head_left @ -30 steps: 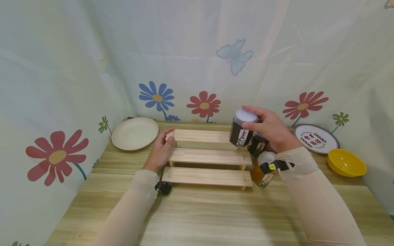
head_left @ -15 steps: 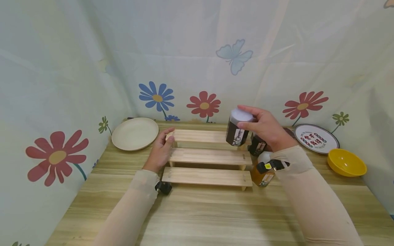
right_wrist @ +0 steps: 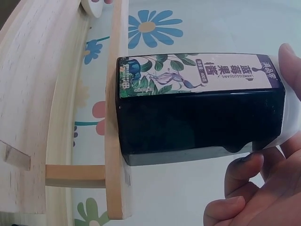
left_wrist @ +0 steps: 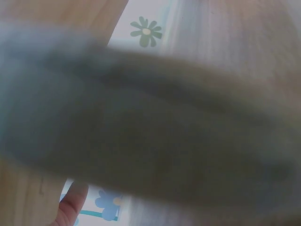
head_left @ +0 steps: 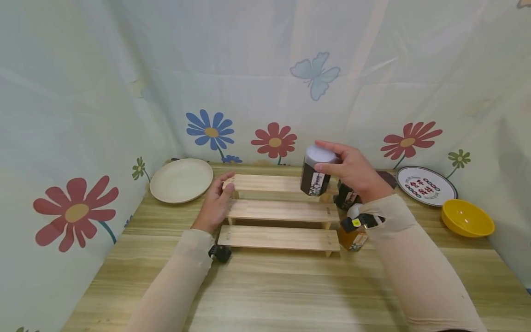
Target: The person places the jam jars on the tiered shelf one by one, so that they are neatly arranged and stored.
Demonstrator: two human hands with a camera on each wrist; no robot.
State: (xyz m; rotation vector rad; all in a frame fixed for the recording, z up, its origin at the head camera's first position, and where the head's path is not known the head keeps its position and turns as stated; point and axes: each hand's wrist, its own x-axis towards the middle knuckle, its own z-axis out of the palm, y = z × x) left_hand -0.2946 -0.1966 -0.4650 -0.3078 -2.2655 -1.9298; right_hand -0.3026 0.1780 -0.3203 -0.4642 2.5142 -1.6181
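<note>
I see the right hand (head_left: 354, 174) pinch the dark jar (head_left: 310, 180) by its lid (head_left: 320, 154), closer than before to the left hand (head_left: 213, 205), which still grips the wooden rack (head_left: 278, 210).

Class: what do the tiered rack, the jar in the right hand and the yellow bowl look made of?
Tiered rack: pale, apparently unpainted wood; grain shows.
Jar: glossy glass or plastic, going by its sheen.
Yellow bowl: smooth plastic or glazed ceramic, perhaps; its even colour leaves both open.
</note>
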